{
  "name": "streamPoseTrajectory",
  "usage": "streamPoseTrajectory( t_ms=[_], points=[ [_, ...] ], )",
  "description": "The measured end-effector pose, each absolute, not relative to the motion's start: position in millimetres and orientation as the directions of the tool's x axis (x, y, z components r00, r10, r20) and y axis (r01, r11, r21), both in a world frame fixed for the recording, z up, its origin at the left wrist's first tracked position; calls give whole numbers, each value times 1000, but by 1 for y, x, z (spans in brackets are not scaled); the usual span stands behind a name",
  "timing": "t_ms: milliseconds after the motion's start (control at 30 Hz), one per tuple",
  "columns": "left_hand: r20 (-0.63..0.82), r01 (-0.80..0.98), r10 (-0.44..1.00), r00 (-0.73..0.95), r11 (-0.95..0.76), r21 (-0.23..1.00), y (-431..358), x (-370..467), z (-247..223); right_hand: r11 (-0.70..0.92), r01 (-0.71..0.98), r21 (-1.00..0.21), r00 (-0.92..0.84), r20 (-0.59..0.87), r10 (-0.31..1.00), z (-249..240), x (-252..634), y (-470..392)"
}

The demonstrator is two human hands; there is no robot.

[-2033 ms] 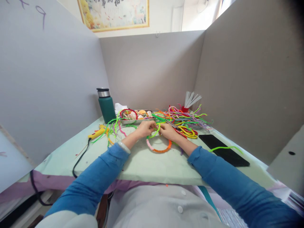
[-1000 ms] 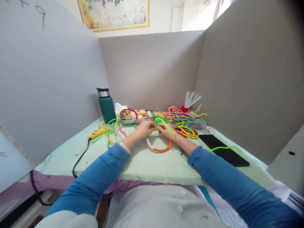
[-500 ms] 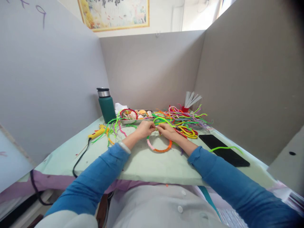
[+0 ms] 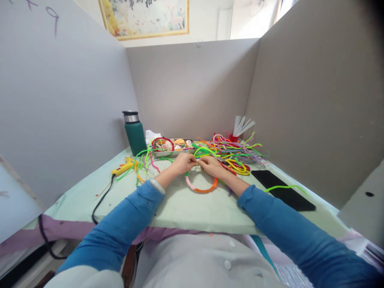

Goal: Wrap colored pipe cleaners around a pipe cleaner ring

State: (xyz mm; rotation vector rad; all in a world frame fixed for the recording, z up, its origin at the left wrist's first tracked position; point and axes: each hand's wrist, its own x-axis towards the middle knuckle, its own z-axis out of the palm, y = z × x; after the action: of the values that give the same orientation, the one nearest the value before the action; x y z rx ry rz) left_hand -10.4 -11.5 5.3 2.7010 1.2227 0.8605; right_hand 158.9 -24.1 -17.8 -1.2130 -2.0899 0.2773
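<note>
A ring wrapped in coloured pipe cleaners [image 4: 204, 191] hangs below my fingers, showing green, pink and orange stretches. My left hand [image 4: 183, 162] pinches its far side, fingertips pressed together. Close beside it, my right hand [image 4: 210, 165] is also closed on the ring's far side. The fingertips of both hands nearly meet, and a bit of yellow-green shows between them. Exactly how the strand lies in the fingers is hidden. Behind the hands are bright green pipe cleaners [image 4: 207, 151].
A metal tray [image 4: 180, 151] of shells stands behind, with a green bottle [image 4: 135, 136] to its left. A yellow glue gun [image 4: 122, 167] with a black cord lies left. Loose pipe cleaners [image 4: 237, 148] pile up back right, by white glue sticks [image 4: 241, 126]. A black phone [image 4: 283, 190] lies right.
The bright green strand arching behind my hands has dropped lower. Both hands stay nearly in place, still pinching the ring.
</note>
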Motion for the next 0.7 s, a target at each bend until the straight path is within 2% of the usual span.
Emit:
streamPoseTrajectory(
  t_ms=[100, 267, 367, 700],
  points=[
    [451, 682, 713, 537, -682, 266, -13, -10, 6, 517, 690, -506, -303, 446, 842, -17, 159, -26],
    [448, 682, 712, 541, -683, 261, -14, -11, 6, 561, 692, -455, -328, 494, 805, -18, 159, -25],
    [448, 679, 709, 544, -686, 261, -13, -11, 5, 541, 695, -474, -317, 473, 822, -18, 159, -25],
    [434, 686, 701, 565, -692, 225, -12, -13, 1, 534, 730, -426, -335, 459, 823, -13, 156, -32]
  ],
)
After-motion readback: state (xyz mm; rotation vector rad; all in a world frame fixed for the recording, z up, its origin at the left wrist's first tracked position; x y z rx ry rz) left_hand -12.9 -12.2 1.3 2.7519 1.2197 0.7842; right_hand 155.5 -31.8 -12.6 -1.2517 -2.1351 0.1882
